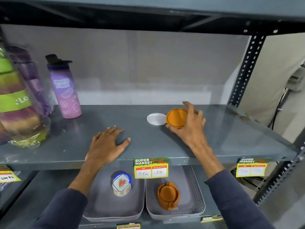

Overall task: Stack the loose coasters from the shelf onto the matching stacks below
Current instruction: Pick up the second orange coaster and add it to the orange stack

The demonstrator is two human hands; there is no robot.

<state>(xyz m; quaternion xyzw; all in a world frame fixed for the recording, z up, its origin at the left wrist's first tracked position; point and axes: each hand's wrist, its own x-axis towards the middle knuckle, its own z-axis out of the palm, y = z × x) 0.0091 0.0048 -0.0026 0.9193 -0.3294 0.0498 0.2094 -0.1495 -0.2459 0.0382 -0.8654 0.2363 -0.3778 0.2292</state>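
While the orange coaster (176, 118) sits tilted on edge above the shelf (99, 123), the right hand (189, 124) pinches it, thumb under its lower rim and fingers curled over the top and far side. A grip that light on a smooth disc could let it slip and roll along the metal or drop past the front lip. Just beside it, nearly touching, the white coaster (156, 119) lies flat; a careless swing of the wrist could knock it backward out of easy reach. Below, the orange stack (168, 195) waits in the right tray (198, 207), and the patterned stack (122, 186) in the left tray (99, 207), so a hasty drop could land in the wrong tray or topple a stack. The left hand (107, 142) rests flat and open on the shelf, holding nothing.
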